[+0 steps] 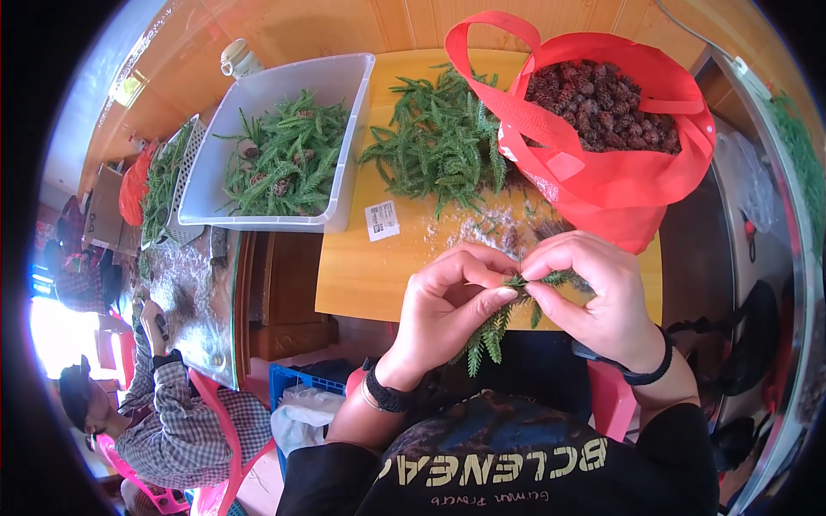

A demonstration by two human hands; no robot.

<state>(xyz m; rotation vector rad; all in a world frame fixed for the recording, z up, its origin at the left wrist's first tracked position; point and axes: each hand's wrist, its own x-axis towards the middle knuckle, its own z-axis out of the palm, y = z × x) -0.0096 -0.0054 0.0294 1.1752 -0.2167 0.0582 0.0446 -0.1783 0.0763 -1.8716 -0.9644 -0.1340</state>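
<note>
A green artificial pine sprig [493,334] hangs between my two hands over the near edge of the yellow table. My left hand [440,305] pinches its stem between thumb and forefinger. Close beside it, my right hand [598,288] is closed on the same sprig with thumb and fingertips. Whether something small is also held at the pinch, I cannot tell. Beyond my hands a heap of green pine sprigs [439,142] lies on the table. At the right stands a red bag [602,185] filled with brown pine cones [594,99].
A clear plastic bin [340,193] at the left holds green sprigs with several cones among them. White flakes [490,228] and a white label [381,221] lie on the yellow table [353,279]. Farther left another person [185,421] sits at a second table [202,297].
</note>
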